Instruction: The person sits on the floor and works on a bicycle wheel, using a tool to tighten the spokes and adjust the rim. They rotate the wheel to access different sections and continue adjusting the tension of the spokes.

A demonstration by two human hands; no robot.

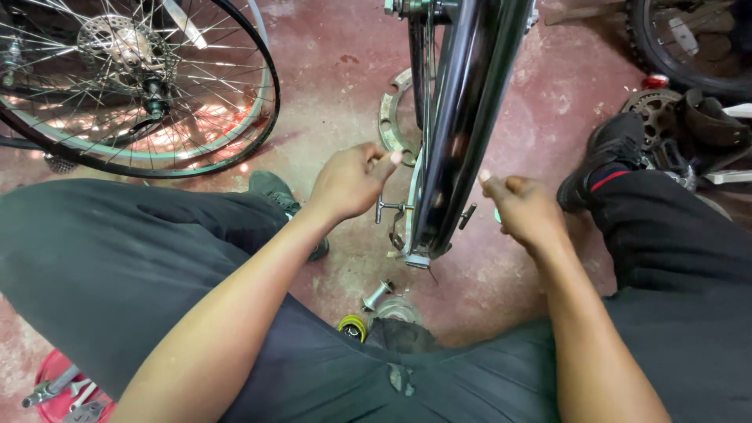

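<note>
Sitting low on the red concrete floor (501, 290), the person has black-trousered legs spread to either side, and between the thighs lie a small metal axle piece (377, 294) and a yellow-and-black roll (352, 327). At the near left corner a red tray (48, 374) holds spanners.

Just beyond, the two hands flank an upright bicycle wheel (458, 117) seen edge-on, its black tyre and rim standing on the floor. The left hand (348, 182) is curled with thumb and forefinger pressed together at the wheel's left edge, seemingly pinching something small there; what exactly cannot be told. The right hand (526, 210) is loosely closed, thumb against forefinger, just beside the wheel's right side, and whether it grips anything cannot be told.

Judging by its build, the wheel is stiff and moderately light, the tyre rubber grippy, the spokes thin and easily bent; the rim or tyre looks the safest place to hold it.

Farther off, a flat metal ring (389, 117) lies behind the wheel, a second spoked wheel (141, 86) with a disc rests at the left, and a toothed chainring (656, 110) lies at the right.
</note>
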